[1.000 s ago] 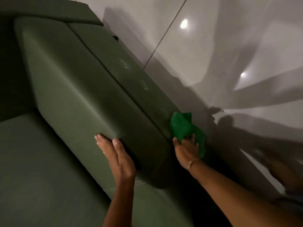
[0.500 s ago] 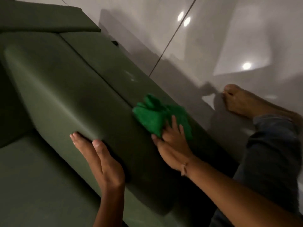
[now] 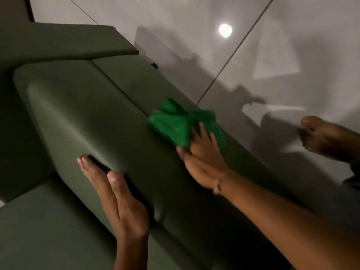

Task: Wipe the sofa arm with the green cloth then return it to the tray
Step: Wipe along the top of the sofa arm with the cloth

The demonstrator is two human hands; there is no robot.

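The dark green sofa arm (image 3: 101, 117) runs from upper left to lower right across the head view. A bright green cloth (image 3: 175, 123) lies bunched on the arm's top, right of the seam. My right hand (image 3: 204, 154) presses flat on the cloth's near edge, fingers spread over it. My left hand (image 3: 116, 193) rests flat against the arm's inner side, fingers straight and together, holding nothing. No tray is in view.
The sofa seat (image 3: 39, 227) lies at lower left and the backrest (image 3: 58, 41) at upper left. Glossy grey floor tiles (image 3: 272, 55) fill the right. A bare foot (image 3: 327, 137) hovers blurred at the right edge.
My right hand has pushed the cloth up along the arm's top, from the arm's near outer end toward the backrest. My left hand stays braced on the inner side. A foot came into view.
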